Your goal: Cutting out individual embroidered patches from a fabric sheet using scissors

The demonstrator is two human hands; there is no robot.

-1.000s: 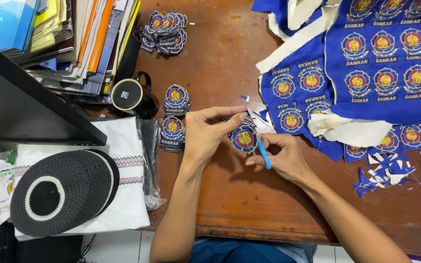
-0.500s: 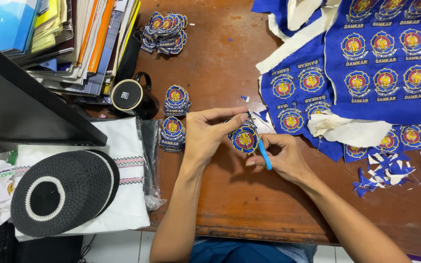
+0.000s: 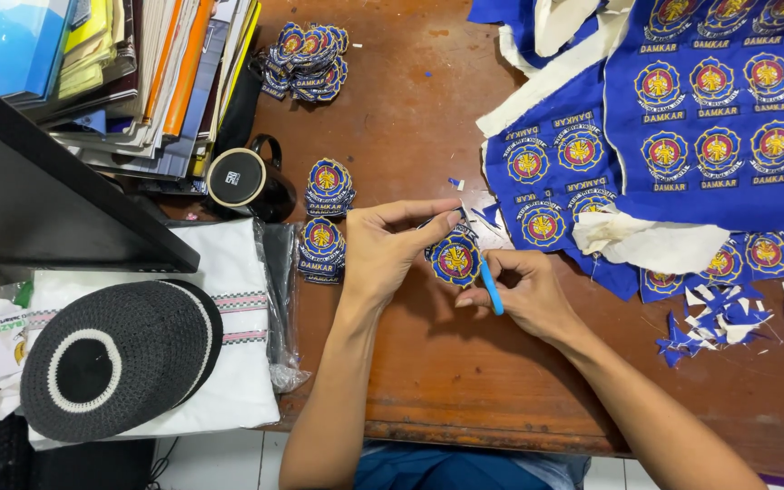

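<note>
left hand (image 3: 390, 247) pinches a round patch (image 3: 455, 259); right hand (image 3: 524, 290) grips blue-handled scissors (image 3: 491, 287).

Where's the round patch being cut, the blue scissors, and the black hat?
round patch (image 3: 455, 260), head view, on its embroidered centre.
blue scissors (image 3: 492, 289), head view, on the blue handle.
black hat (image 3: 111, 358), head view, on its knitted crown beside the white ring.

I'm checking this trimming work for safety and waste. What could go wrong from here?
The left hand pinches the small patch right beside the blue-handled cutter in the right hand, so a slip might nick the fingers or cut into the emblem. Trimmed scraps lie loose near the table edge and could fall. The mug lies on its side beside the patch stacks and may roll.
</note>
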